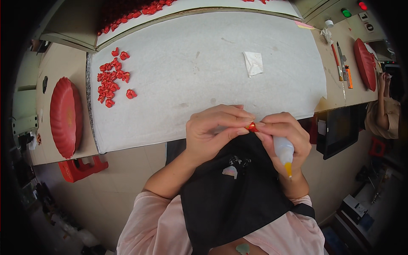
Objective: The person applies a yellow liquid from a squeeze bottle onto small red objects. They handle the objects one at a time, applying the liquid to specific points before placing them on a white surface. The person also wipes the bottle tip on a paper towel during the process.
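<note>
My left hand [214,129] and my right hand [287,131] meet just off the near edge of the paper-covered table. Between their fingertips they pinch a small shiny red-and-gold piece [252,126], mostly covered by the fingers. A white squeeze bottle [283,149] with a narrow yellow nozzle is also tucked in my right hand, its tip pointing back toward my body. On the left of the white paper [182,63] lies a loose cluster of small red pieces [111,76], similar in colour to the held one.
At the left stands a red scalloped tray [66,118], with a red stool [80,168] below it. A folded white scrap [253,63] lies on the paper. Brushes [338,63] and another red tray [364,63] are at the right. More red pieces [140,12] fill the shelf behind. Another person [383,112] sits far right.
</note>
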`<action>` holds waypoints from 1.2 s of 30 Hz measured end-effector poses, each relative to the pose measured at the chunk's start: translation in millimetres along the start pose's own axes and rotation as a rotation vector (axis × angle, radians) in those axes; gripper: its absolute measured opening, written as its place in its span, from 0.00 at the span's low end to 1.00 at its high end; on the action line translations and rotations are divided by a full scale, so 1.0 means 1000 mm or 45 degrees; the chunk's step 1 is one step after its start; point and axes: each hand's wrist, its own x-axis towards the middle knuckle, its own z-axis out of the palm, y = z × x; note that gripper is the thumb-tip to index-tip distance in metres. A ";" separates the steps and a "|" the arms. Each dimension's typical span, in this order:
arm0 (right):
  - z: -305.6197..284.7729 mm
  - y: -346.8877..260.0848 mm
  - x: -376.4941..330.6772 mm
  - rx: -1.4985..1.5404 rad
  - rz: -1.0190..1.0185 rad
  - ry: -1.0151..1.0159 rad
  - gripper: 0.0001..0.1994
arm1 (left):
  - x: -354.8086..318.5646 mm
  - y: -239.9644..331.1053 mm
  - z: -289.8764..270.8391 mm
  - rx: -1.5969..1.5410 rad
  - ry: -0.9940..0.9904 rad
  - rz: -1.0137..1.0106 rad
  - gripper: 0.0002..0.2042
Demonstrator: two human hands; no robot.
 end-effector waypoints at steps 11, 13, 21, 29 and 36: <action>0.010 0.002 -0.003 0.232 0.390 0.109 0.09 | 0.000 -0.002 0.004 0.424 0.141 0.251 0.07; 0.011 0.002 -0.002 0.233 0.395 0.106 0.09 | 0.000 -0.003 0.003 0.445 0.133 0.277 0.06; 0.010 0.004 -0.002 0.224 0.397 0.102 0.09 | 0.001 -0.004 0.003 0.471 0.140 0.294 0.06; 0.009 0.005 -0.002 0.221 0.332 0.040 0.06 | 0.002 -0.003 0.004 0.475 0.135 0.294 0.06; 0.012 0.004 -0.002 0.229 0.394 0.121 0.08 | 0.002 -0.003 0.004 0.476 0.138 0.280 0.05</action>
